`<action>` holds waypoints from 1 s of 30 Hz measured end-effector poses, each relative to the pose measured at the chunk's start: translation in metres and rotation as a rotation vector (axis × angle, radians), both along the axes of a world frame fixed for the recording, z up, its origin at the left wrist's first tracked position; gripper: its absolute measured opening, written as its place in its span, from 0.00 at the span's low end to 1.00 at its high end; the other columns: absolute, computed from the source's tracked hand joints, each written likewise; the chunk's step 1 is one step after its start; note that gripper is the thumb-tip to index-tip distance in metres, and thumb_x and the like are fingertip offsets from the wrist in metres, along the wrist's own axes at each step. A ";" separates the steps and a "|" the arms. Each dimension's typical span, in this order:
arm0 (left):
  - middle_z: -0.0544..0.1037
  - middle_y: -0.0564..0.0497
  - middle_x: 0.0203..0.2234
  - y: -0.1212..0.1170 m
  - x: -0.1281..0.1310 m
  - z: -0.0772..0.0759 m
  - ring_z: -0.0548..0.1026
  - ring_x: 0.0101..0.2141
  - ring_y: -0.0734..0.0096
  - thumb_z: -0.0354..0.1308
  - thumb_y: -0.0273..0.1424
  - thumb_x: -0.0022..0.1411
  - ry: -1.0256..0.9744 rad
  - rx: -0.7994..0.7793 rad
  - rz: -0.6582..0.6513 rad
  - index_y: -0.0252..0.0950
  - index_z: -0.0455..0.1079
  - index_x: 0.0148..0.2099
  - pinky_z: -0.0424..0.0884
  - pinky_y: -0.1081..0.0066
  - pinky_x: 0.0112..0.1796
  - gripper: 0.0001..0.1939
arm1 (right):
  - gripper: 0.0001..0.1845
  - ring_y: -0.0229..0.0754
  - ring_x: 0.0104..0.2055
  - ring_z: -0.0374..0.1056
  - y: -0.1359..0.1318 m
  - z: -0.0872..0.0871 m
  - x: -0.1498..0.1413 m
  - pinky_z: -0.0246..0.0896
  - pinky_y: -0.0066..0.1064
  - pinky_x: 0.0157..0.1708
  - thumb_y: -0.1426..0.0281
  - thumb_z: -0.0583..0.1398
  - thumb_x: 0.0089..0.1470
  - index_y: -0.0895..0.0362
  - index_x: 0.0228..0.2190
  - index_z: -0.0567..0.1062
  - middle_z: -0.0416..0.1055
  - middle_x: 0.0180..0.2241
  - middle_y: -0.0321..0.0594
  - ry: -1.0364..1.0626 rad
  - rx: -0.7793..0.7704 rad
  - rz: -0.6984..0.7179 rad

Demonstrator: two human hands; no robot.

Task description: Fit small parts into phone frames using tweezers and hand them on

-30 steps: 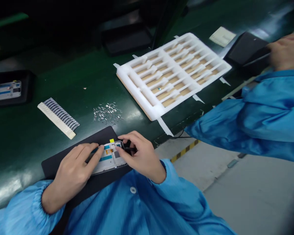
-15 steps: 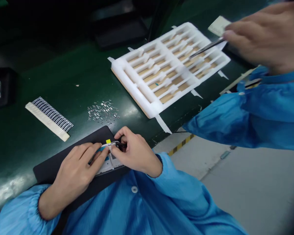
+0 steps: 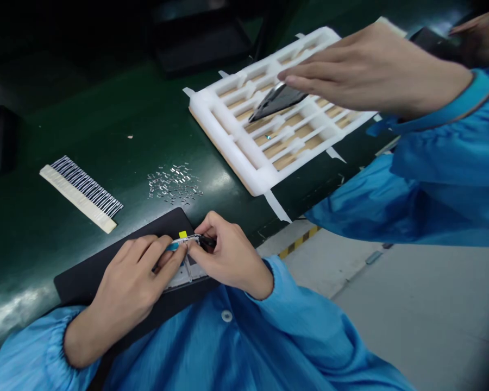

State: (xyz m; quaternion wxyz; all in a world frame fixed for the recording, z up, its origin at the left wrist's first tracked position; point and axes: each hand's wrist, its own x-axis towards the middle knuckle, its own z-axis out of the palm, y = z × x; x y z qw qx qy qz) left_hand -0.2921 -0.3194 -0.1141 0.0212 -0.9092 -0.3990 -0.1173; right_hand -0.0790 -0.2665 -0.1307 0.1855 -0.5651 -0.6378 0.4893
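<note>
A silvery phone frame (image 3: 186, 273) with a yellow tab and a strip of blue film lies tilted on a black mat (image 3: 118, 259). My left hand (image 3: 132, 277) is closed on its left side, fingertips on the top edge. At the upper right corner, my right hand (image 3: 232, 255) pinches the frame between thumb and forefinger. A black piece (image 3: 207, 241) shows inside the curl of my right fingers; its kind is hidden. Beyond the mat lie many small shiny metal parts (image 3: 175, 183) in a loose scatter.
A cream strip with a row of thin dark pins (image 3: 78, 198) lies at left. A white slotted foam tray (image 3: 232, 142) is taped to the green table (image 3: 155, 125). Over it, a co-worker's hand (image 3: 375, 70) holds a dark flat phone part (image 3: 279, 101). A black tray (image 3: 2, 141) is far left.
The co-worker's hand has come left over the foam tray, now with a dark flat phone part; earlier it held tweezers there. My hands stay almost still on the frame. The view has shifted slightly.
</note>
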 end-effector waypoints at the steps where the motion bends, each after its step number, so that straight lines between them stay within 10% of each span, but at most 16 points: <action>1: 0.77 0.32 0.49 0.000 0.000 0.000 0.76 0.45 0.46 0.53 0.21 0.72 0.004 0.004 -0.002 0.27 0.74 0.59 0.76 0.54 0.39 0.17 | 0.11 0.39 0.23 0.68 0.000 0.000 0.000 0.52 0.29 0.23 0.67 0.66 0.52 0.51 0.31 0.67 0.73 0.21 0.31 0.000 0.001 -0.002; 30: 0.81 0.42 0.38 0.014 0.024 0.014 0.79 0.38 0.56 0.60 0.21 0.69 0.014 0.056 0.105 0.27 0.78 0.48 0.77 0.59 0.37 0.08 | 0.08 0.36 0.26 0.66 -0.009 -0.007 0.017 0.59 0.29 0.28 0.70 0.65 0.58 0.55 0.41 0.76 0.67 0.25 0.28 0.198 0.085 0.029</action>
